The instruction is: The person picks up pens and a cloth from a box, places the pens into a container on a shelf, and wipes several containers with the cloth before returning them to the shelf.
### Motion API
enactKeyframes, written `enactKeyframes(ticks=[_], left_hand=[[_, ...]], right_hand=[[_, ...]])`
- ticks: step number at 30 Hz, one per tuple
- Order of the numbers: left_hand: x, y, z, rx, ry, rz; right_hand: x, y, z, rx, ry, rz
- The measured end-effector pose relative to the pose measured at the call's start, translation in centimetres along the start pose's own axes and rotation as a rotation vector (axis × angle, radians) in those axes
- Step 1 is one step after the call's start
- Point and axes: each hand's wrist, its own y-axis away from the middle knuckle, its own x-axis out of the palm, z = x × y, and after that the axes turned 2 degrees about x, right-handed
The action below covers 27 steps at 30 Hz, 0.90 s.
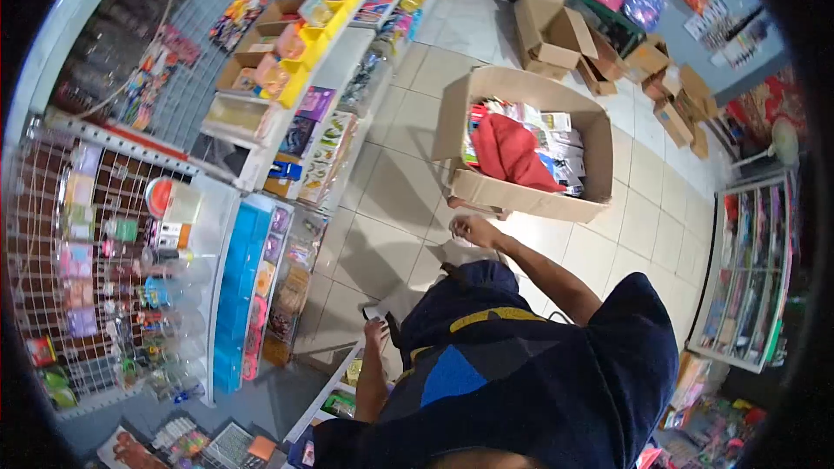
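My right hand (475, 230) hangs just below the near side of a large cardboard box (530, 197), with its fingers curled; whether anything is in them is too small to tell. Inside the box a red cloth (512, 155) lies over many small packaged goods (563, 141). Down at the left of my body, my left hand (375, 332) is by the end of a white shelf, near a dark strap; its fingers are too small to make out.
Shelves with a yellow bin (323, 35) and a blue tray (241, 295) stand on the left. Open cardboard boxes (556, 33) lie at the back. A glass display case (743, 274) is on the right. Tiled floor (395, 182) runs between them.
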Motion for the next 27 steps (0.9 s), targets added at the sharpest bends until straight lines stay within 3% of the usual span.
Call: enactKeyframes(ticks=[4, 5, 7, 9, 11, 14, 16, 17, 21, 24, 25, 27], left_hand=[[9.6, 0.1, -2.7, 0.288, -0.492, -0.031], [11.7, 0.0, -3.6, 0.366, -0.605, -0.041], [14.8, 0.9, -5.6, 0.475, -0.589, 0.002], [15.5, 0.4, -5.6, 0.494, -0.522, 0.054], [17.0, 2.5, -7.3, 0.466, -0.629, 0.026], [17.0, 2.1, -8.5, 0.343, -0.613, 0.04], [16.3, 2.3, -8.5, 0.241, -0.523, 0.023], [16.2, 2.3, -8.7, 0.2, -0.466, -0.004], [14.7, 2.0, -8.0, 0.206, -0.533, 0.012], [12.3, -1.0, -5.7, 0.182, -0.639, 0.086], [11.5, -2.5, -4.5, 0.172, -0.627, 0.112], [11.7, -3.5, -3.6, 0.218, -0.632, 0.127]], right_hand=[[-8.4, 1.0, 2.6, -0.042, -0.069, -0.516], [-10.8, 1.1, 2.5, 0.027, -0.044, -0.577], [-14.2, -0.2, -0.2, 0.121, 0.022, -0.833], [-16.7, -1.3, -5.2, 0.213, 0.351, -1.031], [-17.8, -2.0, -8.9, 0.409, 0.548, -1.096], [-17.8, -1.4, -12.6, 0.695, 0.51, -0.881], [-18.2, -1.0, -14.4, 0.637, 0.339, -0.641], [-18.0, -1.1, -15.1, 0.527, 0.386, -0.714], [-19.2, -0.5, -14.5, 0.225, -0.597, -0.956], [-21.8, 0.7, -11.9, 0.368, -0.629, -0.873], [-21.7, 0.4, -11.8, 0.21, -0.432, -0.9], [-21.2, 0.9, -10.4, 0.529, -0.339, -0.625]])
